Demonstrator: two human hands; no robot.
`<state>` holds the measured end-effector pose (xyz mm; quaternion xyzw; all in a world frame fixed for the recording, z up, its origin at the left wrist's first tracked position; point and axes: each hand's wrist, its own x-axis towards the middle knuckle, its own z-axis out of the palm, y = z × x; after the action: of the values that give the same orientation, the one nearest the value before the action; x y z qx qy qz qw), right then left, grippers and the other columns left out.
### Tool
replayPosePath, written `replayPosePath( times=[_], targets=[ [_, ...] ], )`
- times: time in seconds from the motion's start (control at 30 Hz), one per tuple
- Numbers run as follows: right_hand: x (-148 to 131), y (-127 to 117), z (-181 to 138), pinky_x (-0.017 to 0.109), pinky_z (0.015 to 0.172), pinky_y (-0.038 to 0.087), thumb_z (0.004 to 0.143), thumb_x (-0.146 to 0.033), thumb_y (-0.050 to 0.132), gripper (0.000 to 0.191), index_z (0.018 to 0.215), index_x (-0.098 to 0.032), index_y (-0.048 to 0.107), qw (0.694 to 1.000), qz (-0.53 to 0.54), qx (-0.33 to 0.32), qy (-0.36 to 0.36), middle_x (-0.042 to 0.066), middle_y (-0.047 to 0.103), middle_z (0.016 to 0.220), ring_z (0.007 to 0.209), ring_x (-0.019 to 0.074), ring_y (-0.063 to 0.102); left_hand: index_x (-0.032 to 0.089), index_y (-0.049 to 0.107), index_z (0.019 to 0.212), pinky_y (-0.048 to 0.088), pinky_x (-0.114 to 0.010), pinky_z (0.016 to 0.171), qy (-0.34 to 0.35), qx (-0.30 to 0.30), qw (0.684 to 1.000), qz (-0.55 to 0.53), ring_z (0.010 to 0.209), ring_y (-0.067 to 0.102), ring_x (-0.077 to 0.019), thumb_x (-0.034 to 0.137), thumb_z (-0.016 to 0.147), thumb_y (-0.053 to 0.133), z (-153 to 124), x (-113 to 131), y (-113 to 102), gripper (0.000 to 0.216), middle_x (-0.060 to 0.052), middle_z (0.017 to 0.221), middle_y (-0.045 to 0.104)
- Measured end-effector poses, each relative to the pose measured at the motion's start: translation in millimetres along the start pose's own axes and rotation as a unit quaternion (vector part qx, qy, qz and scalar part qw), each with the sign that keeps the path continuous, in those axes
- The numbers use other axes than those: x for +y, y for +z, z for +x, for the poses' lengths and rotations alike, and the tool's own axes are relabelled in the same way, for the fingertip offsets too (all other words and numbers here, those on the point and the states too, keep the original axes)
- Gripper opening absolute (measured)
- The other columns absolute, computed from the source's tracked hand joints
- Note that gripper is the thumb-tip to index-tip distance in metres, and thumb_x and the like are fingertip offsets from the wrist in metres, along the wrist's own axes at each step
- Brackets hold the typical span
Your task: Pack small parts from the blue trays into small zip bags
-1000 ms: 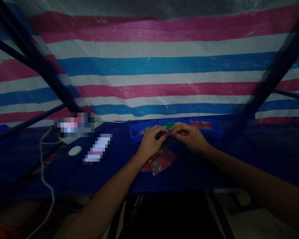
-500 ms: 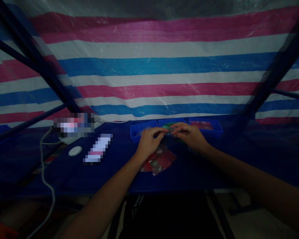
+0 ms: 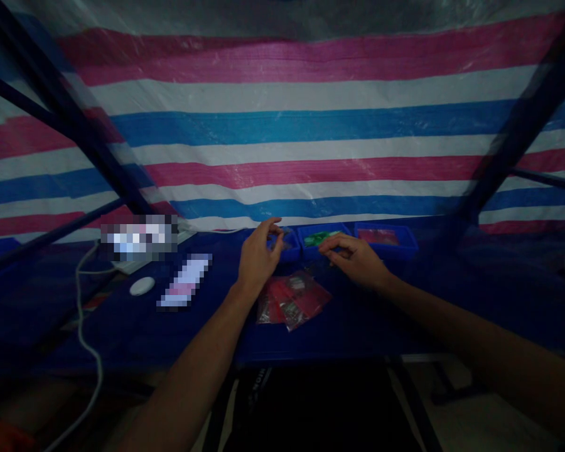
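Observation:
My left hand [image 3: 258, 256] is raised at the near edge of the left blue bin [image 3: 290, 252], its thumb and fingers apart, nothing visible between them. It partly hides that bin. My right hand [image 3: 355, 258] has its fingertips pinched together just in front of the middle blue bin [image 3: 306, 253], which contains green packets [image 3: 319, 238]. Whatever the pinch holds is too small and dark to make out. Below and between the hands, several clear plastic bags with red on them [image 3: 306, 294] lie overlapping on the blue table [image 3: 358, 333].
A right-hand blue bin [image 3: 407, 243] holds a red packet [image 3: 378, 236]. To the left lie a blurred-out phone-shaped thing [image 3: 186, 282], a round white object [image 3: 142, 286] and a white cable [image 3: 81, 314]. Behind the table hangs a striped sheet [image 3: 292, 169], between dark metal posts.
My left hand has parted from the right and moved left to the left bin, its fingers spreading. The right hand stays almost in place. More of the green packets and clear bags now shows.

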<state>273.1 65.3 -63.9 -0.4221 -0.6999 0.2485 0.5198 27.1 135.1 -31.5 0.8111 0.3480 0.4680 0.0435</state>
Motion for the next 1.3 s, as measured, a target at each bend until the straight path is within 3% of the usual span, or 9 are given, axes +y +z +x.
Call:
replayPosePath(
  times=[0.1,0.23,0.43,0.67,0.87,1.07,1.17,1.3],
  targets=[
    [-2,-2,0,0.041,0.08,0.059,0.095,-0.024,0.06,0.016,0.101,-0.027,0.075,0.996,-0.078,-0.017,-0.041,0.005,0.073,0.107,0.095,0.0228,0.07,0.02,0.069,0.115,0.051,-0.041,0.104,0.024,-0.022,0.999,0.043,0.11,0.066,-0.0226,0.017,0.097,0.055,1,-10,-4,0.023,-0.008,0.115,0.07],
    [-1,-2,-3,0.046,0.097,0.054,0.094,-0.018,0.059,0.024,0.109,-0.028,0.075,0.978,-0.169,-0.093,-0.081,0.005,0.077,0.109,0.105,0.0253,0.071,0.019,0.073,0.108,0.047,-0.043,0.111,0.031,-0.08,0.994,0.068,0.118,0.063,-0.0237,0.013,0.094,0.05,-1,-17,0,0.028,-0.007,0.121,0.07],
    [10,6,-10,0.049,0.11,0.048,0.092,-0.023,0.067,0.039,0.13,-0.029,0.068,0.959,-0.189,-0.193,-0.088,0.006,0.071,0.132,0.124,0.0273,0.065,0.02,0.075,0.101,0.052,-0.043,0.102,0.021,-0.116,0.987,0.112,0.104,0.068,-0.0249,0.016,0.092,0.051,-5,-16,6,0.026,-0.007,0.108,0.075],
    [12,3,-5,0.046,0.103,0.052,0.09,-0.015,0.064,0.036,0.122,-0.029,0.073,0.949,-0.22,-0.204,-0.102,0.006,0.076,0.119,0.112,0.0262,0.069,0.022,0.078,0.099,0.054,-0.041,0.099,0.023,-0.133,0.984,0.12,0.098,0.072,-0.0246,0.02,0.092,0.054,-9,-18,7,0.026,-0.005,0.104,0.078],
    [7,5,-5,0.045,0.098,0.053,0.091,-0.015,0.063,0.029,0.114,-0.027,0.075,0.949,-0.236,-0.182,-0.102,0.006,0.078,0.111,0.106,0.0266,0.071,0.021,0.079,0.1,0.053,-0.046,0.098,0.025,-0.144,0.978,0.148,0.101,0.071,-0.0278,0.032,0.097,0.055,-11,-13,8,0.027,-0.008,0.106,0.078],
    [2,3,-2,0.045,0.092,0.056,0.093,-0.024,0.064,0.02,0.109,-0.028,0.075,0.982,-0.17,-0.054,-0.055,0.004,0.078,0.105,0.097,0.0253,0.073,0.021,0.075,0.114,0.046,-0.051,0.108,0.057,-0.093,0.99,0.088,0.119,0.063,-0.0286,0.03,0.1,0.053,-11,8,6,0.027,-0.01,0.123,0.072],
    [0,3,-1,0.043,0.09,0.058,0.092,-0.032,0.068,0.019,0.108,-0.026,0.073,0.997,-0.074,0.003,-0.005,0.005,0.078,0.102,0.093,0.0237,0.074,0.023,0.068,0.127,0.048,-0.047,0.109,0.086,-0.125,0.988,-0.01,0.12,0.064,-0.0255,0.029,0.099,0.057,-14,21,9,0.03,-0.008,0.126,0.071],
    [-1,4,-1,0.04,0.091,0.06,0.086,-0.042,0.076,0.028,0.105,-0.023,0.071,0.991,0.117,0.0,0.069,0.006,0.077,0.103,0.094,0.0205,0.074,0.025,0.067,0.128,0.055,-0.044,0.1,0.09,-0.158,0.981,-0.066,0.11,0.07,-0.024,0.028,0.095,0.065,-18,27,19,0.033,-0.006,0.121,0.074]
  ],
)
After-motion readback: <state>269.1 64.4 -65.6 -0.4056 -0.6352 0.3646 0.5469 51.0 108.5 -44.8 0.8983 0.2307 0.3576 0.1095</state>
